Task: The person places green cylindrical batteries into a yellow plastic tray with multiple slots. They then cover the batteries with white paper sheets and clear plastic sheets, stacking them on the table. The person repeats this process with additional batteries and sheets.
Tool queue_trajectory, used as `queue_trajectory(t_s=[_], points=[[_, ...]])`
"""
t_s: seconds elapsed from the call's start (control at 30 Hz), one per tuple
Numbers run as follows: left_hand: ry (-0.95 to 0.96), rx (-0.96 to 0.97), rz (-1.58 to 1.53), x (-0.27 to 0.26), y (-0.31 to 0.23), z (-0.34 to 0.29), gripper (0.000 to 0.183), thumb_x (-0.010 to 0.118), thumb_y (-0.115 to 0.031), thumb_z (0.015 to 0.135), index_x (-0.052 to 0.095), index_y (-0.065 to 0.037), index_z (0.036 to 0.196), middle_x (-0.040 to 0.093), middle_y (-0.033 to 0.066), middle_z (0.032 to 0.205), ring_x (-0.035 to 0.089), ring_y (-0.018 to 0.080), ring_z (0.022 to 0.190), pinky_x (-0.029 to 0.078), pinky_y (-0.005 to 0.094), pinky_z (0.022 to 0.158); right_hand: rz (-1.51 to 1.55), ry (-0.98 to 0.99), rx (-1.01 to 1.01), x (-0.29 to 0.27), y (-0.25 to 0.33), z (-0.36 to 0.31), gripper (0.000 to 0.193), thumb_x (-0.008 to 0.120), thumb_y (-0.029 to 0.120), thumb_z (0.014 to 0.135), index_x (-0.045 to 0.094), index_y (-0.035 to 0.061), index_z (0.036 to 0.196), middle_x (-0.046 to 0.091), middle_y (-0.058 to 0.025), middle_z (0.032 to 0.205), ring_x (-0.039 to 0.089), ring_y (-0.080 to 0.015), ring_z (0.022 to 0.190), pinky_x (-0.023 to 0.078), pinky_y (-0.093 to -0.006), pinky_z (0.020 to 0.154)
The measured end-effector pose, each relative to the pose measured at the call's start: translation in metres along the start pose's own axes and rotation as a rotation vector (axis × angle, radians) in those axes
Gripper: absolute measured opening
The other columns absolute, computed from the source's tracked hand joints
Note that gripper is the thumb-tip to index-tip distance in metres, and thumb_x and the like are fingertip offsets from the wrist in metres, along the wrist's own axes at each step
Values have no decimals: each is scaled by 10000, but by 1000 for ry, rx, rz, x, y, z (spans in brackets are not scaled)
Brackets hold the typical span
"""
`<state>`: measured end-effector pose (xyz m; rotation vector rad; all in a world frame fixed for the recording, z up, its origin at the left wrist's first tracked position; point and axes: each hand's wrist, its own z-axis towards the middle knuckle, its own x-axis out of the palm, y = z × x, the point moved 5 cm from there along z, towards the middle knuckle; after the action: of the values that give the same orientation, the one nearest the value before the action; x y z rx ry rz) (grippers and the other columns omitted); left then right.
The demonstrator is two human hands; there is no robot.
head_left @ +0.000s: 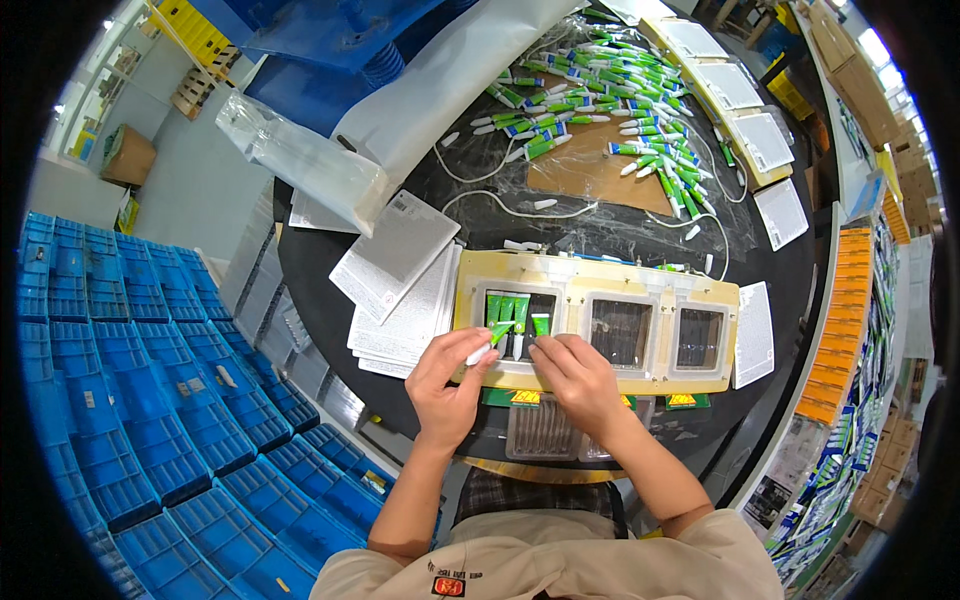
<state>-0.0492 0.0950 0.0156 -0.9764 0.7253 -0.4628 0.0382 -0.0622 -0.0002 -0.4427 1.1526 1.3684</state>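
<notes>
As the left hand [445, 392] pinches a tube [501, 331] over the left end of the yellow frame [573, 300], partly hiding the seated tubes [508, 304], the right hand [584, 386] curls nearby; its grip, I cannot tell.

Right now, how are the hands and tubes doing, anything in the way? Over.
Left hand pinches tube. Right hand at second tube, grip unclear. More tubes in left window of frame; hands overlap lower corners.
</notes>
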Motion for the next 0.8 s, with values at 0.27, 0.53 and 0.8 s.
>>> queue_trajectory(t_s=[0.27, 0.53, 0.8], points=[[42, 255, 153, 24, -9, -10, 312, 850, 26, 727, 773, -41, 1022, 751, 136, 996, 737, 247, 871, 595, 313, 730, 106, -103, 98, 4, -10, 3, 274, 660, -34, 766, 696, -54, 1037, 688, -161, 1113, 684, -305, 971, 586, -377, 852], [220, 451, 481, 74, 1, -18, 224, 784, -212, 846, 739, -63, 1007, 735, 57, 1042, 714, 194, 966, 487, 435, 1010, 90, -189, 298, -43, -60, -2, 220, 677, -92, 771, 686, -6, 973, 702, -127, 1014, 676, -313, 872, 554, -386, 746], [392, 362, 456, 74, 9, -19, 335, 840, -311, 808, 720, -65, 1002, 712, 92, 1087, 693, 246, 1051, 457, 492, 1063, 36, -135, 165, -28, -135, 112, 198, 669, -46, 798, 666, -4, 992, 668, -138, 1023, 645, -347, 969, 545, -404, 810]])
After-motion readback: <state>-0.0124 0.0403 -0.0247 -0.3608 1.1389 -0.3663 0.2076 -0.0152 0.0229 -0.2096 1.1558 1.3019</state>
